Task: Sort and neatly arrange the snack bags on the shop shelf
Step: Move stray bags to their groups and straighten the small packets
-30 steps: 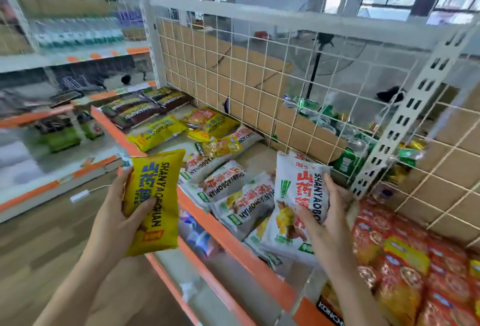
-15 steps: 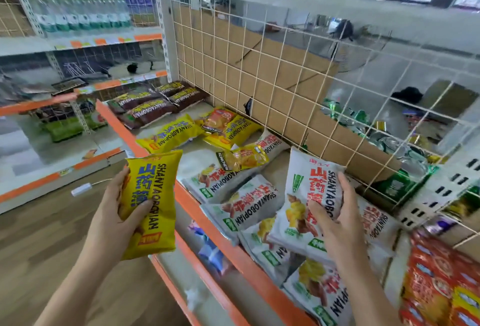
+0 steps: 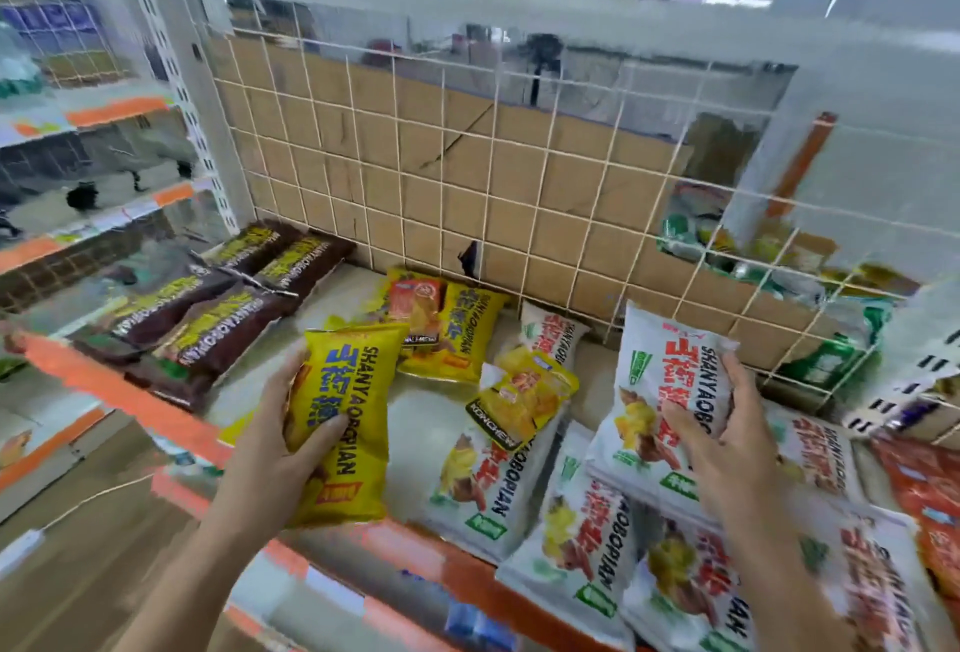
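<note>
Over shelf (image 3: 431, 412) now: left hand (image 3: 275, 443) grip holds yellow bag (image 3: 348, 417), right hand (image 3: 727, 443) white bag (image 3: 660, 391).

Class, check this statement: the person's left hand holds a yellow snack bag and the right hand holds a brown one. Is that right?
Not quite. In the head view the right hand holds a white bag, not a brown one. The left hand does hold a yellow bag.
</note>
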### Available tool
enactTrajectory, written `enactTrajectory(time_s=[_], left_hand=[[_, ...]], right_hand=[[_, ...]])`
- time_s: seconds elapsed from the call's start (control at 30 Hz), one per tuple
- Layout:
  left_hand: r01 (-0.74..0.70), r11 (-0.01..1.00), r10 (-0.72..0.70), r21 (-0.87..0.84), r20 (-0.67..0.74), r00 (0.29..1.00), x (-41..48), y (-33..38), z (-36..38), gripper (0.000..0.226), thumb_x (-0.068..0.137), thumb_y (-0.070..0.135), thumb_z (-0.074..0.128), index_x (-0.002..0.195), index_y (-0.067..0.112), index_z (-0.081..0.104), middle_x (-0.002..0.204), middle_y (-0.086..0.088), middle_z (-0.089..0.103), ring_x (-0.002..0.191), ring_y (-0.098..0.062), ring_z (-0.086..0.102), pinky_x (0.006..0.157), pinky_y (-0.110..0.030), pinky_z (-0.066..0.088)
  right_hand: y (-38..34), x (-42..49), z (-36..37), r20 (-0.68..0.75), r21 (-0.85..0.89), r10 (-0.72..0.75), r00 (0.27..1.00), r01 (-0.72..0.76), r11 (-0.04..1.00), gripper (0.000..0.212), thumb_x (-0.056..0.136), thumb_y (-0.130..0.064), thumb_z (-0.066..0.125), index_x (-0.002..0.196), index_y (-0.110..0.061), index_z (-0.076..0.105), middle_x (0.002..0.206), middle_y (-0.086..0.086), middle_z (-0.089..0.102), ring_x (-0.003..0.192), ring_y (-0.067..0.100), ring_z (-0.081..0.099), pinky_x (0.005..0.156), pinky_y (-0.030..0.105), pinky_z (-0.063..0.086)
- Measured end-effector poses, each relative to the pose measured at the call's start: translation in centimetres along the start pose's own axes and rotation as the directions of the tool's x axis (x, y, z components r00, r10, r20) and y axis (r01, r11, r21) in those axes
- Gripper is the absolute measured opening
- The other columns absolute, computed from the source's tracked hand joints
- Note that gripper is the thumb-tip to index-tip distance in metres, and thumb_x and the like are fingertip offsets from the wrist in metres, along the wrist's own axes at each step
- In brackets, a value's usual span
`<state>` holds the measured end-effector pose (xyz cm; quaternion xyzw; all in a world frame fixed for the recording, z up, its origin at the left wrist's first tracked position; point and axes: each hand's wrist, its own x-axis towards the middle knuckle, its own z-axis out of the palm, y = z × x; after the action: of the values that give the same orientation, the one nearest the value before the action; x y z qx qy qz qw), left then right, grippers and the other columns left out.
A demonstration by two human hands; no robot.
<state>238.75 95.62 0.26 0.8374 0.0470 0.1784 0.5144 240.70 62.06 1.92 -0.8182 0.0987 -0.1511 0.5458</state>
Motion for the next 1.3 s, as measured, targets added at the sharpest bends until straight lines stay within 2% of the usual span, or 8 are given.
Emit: enactTrajectory(time_s=[0.2,0.4,0.5,0.57,0.7,0.87,1.07,1.3], left_hand=[[-0.044,0.999,0.042,0.007,0.182,0.982,3.5,-1.8,1.0,0.069,0.076,0.025,0.074,0.123,0.047,0.029,0.121,0.009,0.047,0.101,-0.009,0.052,0.082,-0.022,0.038],[-0.067,0.997,0.077,-0.042,0.320,0.944,4.7,-3.2,2.2,0.070,0.079,0.027,0.069,0.116,0.071,0.030,0.121,0.016,0.053,0.091,0.004,0.060,0.080,-0.022,0.050],[-0.041,0.999,0.051,-0.034,0.361,0.931,4.9,-3.5,2.6,0.067,0.079,0.032,0.070,0.129,0.056,0.031,0.125,0.009,0.054,0.094,-0.004,0.062,0.072,-0.029,0.054],[-0.074,0.997,0.070,-0.005,0.391,0.918,4.9,-3.2,3.0,0.066,0.082,0.021,0.068,0.130,0.047,0.030,0.118,0.013,0.054,0.077,0.006,0.061,0.063,-0.015,0.051],[-0.169,0.967,0.064,0.191,0.461,0.885,4.6,-2.7,3.9,0.070,0.086,0.027,0.064,0.142,0.035,0.023,0.132,0.020,0.035,0.121,-0.004,0.045,0.099,-0.018,0.035],[-0.186,0.932,0.044,0.312,0.412,0.910,4.4,-3.2,4.5,0.070,0.089,0.031,0.057,0.147,0.027,0.018,0.137,0.006,0.032,0.127,-0.014,0.039,0.101,-0.025,0.033],[-0.430,0.730,0.224,0.530,0.409,0.885,3.4,-3.7,5.1,0.050,0.095,0.043,0.031,0.138,0.019,0.039,0.141,-0.007,0.045,0.125,-0.021,0.040,0.097,-0.034,0.044],[-0.476,0.629,0.133,0.615,0.519,0.845,2.6,-3.5,4.8,0.072,0.091,0.065,0.015,0.138,0.016,0.040,0.139,-0.004,0.049,0.129,-0.014,0.033,0.099,-0.028,0.032]], right_hand=[[0.4,0.4,1.5,-0.123,-0.068,0.022,0.992,-0.030,0.997,0.069,0.087,-0.017,0.063,0.144,-0.027,0.026,0.148,0.001,0.034,0.134,0.022,0.035,0.108,0.052,0.032],[0.0,2.6,3.1,-0.105,-0.109,0.030,0.994,-0.042,0.993,0.068,0.089,-0.014,0.060,0.145,-0.022,0.024,0.149,0.000,0.029,0.137,0.020,0.030,0.113,0.040,0.025],[-0.4,4.1,4.3,-0.065,-0.153,0.028,0.997,-0.038,0.988,0.066,0.090,-0.012,0.058,0.146,-0.019,0.023,0.149,0.003,0.030,0.137,0.021,0.029,0.109,0.032,0.023],[-0.2,5.0,5.1,-0.032,-0.170,0.074,0.997,-0.078,0.982,0.064,0.092,-0.011,0.056,0.146,-0.018,0.023,0.147,0.005,0.034,0.133,0.022,0.035,0.103,0.028,0.028],[1.0,6.0,6.1,-0.026,-0.344,0.123,0.992,-0.125,0.930,0.059,0.095,-0.017,0.050,0.146,-0.015,0.022,0.145,0.015,0.036,0.127,0.028,0.043,0.101,0.033,0.035],[1.5,5.8,6.5,-0.042,-0.557,0.133,0.990,-0.134,0.820,0.054,0.098,-0.019,0.040,0.147,-0.016,0.018,0.139,0.023,0.029,0.109,0.038,0.051,0.077,0.035,0.043],[2.2,5.2,6.5,0.040,-0.695,0.028,0.999,0.008,0.719,0.057,0.098,-0.034,0.038,0.148,-0.017,0.016,0.155,0.011,0.003,0.142,0.032,0.009,0.109,0.043,0.024],[2.6,5.0,6.8,0.231,-0.694,0.131,0.964,0.069,0.716,0.077,0.093,-0.052,0.038,0.150,-0.017,-0.001,0.156,0.012,-0.007,0.143,0.033,-0.001,0.114,0.041,0.015]])
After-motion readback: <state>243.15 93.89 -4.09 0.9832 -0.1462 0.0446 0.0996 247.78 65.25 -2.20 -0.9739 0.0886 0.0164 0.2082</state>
